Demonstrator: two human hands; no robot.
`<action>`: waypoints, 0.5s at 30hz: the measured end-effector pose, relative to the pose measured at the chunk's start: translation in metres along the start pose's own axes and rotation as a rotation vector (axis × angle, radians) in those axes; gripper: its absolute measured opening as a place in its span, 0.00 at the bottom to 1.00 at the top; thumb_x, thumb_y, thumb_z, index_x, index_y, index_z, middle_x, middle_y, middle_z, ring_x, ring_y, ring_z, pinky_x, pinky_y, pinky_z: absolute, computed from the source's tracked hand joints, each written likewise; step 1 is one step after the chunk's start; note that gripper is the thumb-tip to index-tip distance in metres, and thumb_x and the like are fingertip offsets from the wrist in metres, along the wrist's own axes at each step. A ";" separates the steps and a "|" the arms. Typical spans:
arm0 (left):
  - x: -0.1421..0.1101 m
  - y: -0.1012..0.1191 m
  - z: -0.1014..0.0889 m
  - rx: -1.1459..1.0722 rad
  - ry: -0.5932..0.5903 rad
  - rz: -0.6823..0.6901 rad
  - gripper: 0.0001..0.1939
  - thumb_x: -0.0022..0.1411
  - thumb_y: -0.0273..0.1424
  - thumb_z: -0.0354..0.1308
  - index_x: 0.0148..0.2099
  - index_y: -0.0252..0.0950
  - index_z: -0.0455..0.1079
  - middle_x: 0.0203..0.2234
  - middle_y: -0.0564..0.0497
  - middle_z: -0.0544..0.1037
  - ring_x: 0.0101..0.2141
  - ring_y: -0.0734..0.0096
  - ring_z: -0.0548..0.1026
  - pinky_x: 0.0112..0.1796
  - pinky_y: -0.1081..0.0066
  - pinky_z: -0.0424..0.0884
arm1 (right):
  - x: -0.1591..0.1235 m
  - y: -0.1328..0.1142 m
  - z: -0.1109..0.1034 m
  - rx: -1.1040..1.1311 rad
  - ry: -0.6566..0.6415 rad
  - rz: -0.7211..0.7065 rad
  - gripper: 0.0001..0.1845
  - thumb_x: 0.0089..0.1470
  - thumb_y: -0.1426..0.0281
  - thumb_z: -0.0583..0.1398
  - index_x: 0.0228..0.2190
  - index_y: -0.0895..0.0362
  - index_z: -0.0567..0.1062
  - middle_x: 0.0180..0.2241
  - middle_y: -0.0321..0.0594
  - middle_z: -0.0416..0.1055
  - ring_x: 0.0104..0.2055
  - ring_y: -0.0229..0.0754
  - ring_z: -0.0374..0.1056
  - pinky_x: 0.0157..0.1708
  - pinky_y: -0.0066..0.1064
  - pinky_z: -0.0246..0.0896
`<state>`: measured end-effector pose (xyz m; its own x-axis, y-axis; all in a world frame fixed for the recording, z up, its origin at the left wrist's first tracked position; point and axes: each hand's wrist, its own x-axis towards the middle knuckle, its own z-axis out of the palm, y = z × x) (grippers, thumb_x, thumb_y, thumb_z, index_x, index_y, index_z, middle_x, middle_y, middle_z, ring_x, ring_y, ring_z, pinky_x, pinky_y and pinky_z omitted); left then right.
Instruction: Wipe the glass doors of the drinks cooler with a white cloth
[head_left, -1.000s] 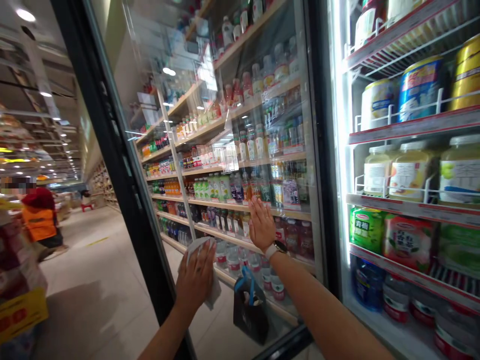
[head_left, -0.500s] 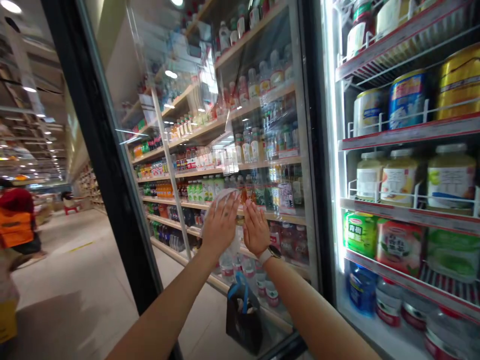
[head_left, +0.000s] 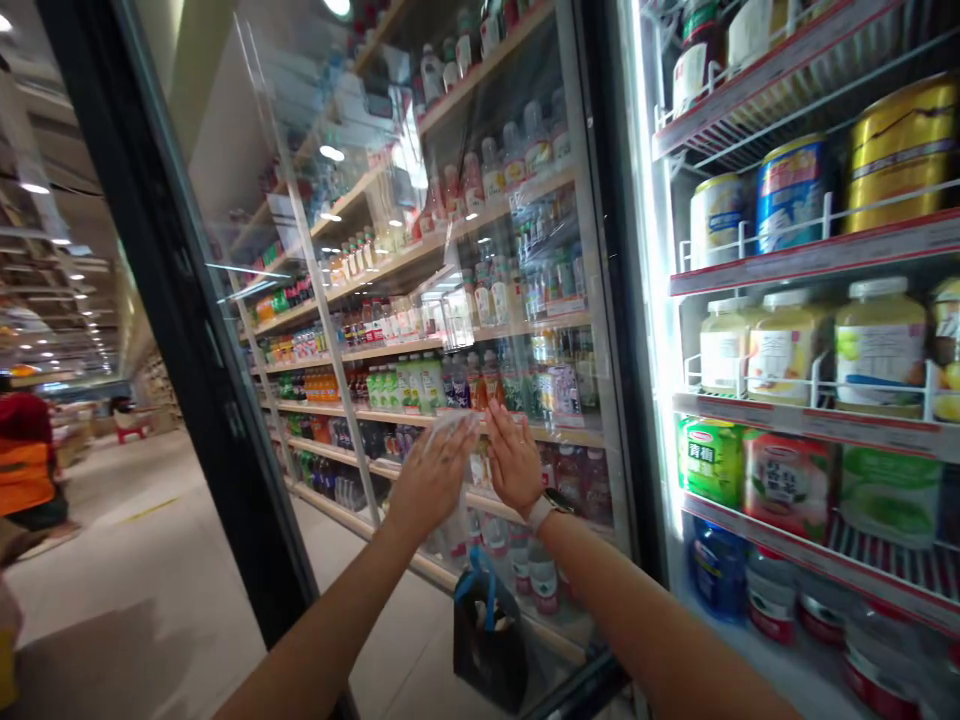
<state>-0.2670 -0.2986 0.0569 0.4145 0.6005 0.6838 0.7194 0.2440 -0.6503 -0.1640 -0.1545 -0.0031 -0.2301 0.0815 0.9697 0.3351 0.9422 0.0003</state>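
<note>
Two bare hands, fingers extended, against the glass. Left hand [head_left: 433, 475]: fingers straight and close together, laid flat over a pale cloth [head_left: 456, 515], not curled around it. Cloth lies between this hand and the pane, a thin fold showing above the knuckles and more hanging below the palm; its outline blurs into the glass, so the full extent is hard to judge. Right hand [head_left: 517, 460]: palm to the pane, fingers straight and pointing up, holding nothing. Fingertips of both hands are near each other. Watch with a pale band [head_left: 539, 513] on the right wrist.

Surface under both hands: glass door with a dark frame [head_left: 187, 330], swung open and slanting away to the left. In the pane, rows of bottles on wooden shelves, plus bright patches of reflected light. Below the hands, seen in the glass, a black bag [head_left: 491, 665] with blue handles.

Right of the door: lit cooler. Gold can [head_left: 900, 150] and blue can [head_left: 791, 195] on one shelf; white-lidded jars [head_left: 881, 345] on the shelf below; green package [head_left: 711, 462] and red package [head_left: 787, 485] under those.

Far left: pale floor [head_left: 150, 580], person in an orange vest [head_left: 26, 475], small red stool [head_left: 131, 433] farther back.
</note>
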 end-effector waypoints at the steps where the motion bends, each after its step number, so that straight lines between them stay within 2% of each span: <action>1: 0.019 -0.010 -0.005 -0.004 0.039 -0.068 0.31 0.67 0.27 0.45 0.71 0.37 0.49 0.66 0.44 0.60 0.63 0.61 0.62 0.65 0.55 0.50 | -0.001 0.004 -0.004 -0.007 -0.006 0.014 0.36 0.63 0.73 0.44 0.69 0.57 0.39 0.69 0.46 0.48 0.71 0.46 0.43 0.68 0.51 0.39; 2: 0.038 -0.019 -0.009 -0.012 0.078 -0.146 0.32 0.67 0.27 0.45 0.71 0.36 0.48 0.66 0.43 0.59 0.65 0.59 0.59 0.65 0.54 0.49 | -0.003 0.008 -0.007 -0.014 0.008 0.050 0.35 0.64 0.73 0.44 0.69 0.56 0.38 0.69 0.46 0.47 0.72 0.47 0.42 0.68 0.53 0.37; 4: 0.068 -0.029 -0.014 -0.031 0.130 -0.216 0.31 0.67 0.27 0.45 0.71 0.35 0.48 0.67 0.43 0.58 0.66 0.57 0.57 0.65 0.53 0.48 | -0.008 0.015 -0.010 -0.024 0.068 0.155 0.35 0.65 0.72 0.42 0.69 0.56 0.36 0.70 0.48 0.45 0.72 0.48 0.41 0.68 0.56 0.35; 7: 0.086 -0.029 -0.013 -0.037 0.167 -0.251 0.31 0.67 0.27 0.45 0.71 0.35 0.49 0.67 0.44 0.58 0.66 0.58 0.57 0.66 0.55 0.48 | -0.016 0.023 -0.005 -0.032 0.089 0.216 0.35 0.66 0.72 0.42 0.69 0.56 0.34 0.70 0.49 0.45 0.72 0.48 0.39 0.67 0.56 0.40; 11: 0.076 -0.015 -0.003 -0.020 0.134 -0.216 0.31 0.67 0.26 0.45 0.71 0.35 0.48 0.66 0.45 0.59 0.65 0.58 0.59 0.65 0.55 0.49 | -0.021 0.025 0.005 -0.057 0.106 0.198 0.35 0.65 0.71 0.42 0.69 0.57 0.34 0.70 0.49 0.45 0.72 0.48 0.38 0.67 0.54 0.40; 15: 0.051 0.014 0.013 0.028 0.035 -0.076 0.30 0.68 0.26 0.44 0.70 0.35 0.50 0.66 0.45 0.60 0.63 0.60 0.62 0.65 0.57 0.50 | -0.021 0.024 0.008 -0.043 0.136 0.194 0.35 0.65 0.71 0.43 0.69 0.57 0.36 0.70 0.49 0.46 0.72 0.48 0.38 0.67 0.53 0.41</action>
<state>-0.2427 -0.2545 0.0785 0.3790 0.5529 0.7421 0.7337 0.3092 -0.6050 -0.1584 -0.1309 -0.0259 -0.0330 0.2125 0.9766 0.4003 0.8981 -0.1819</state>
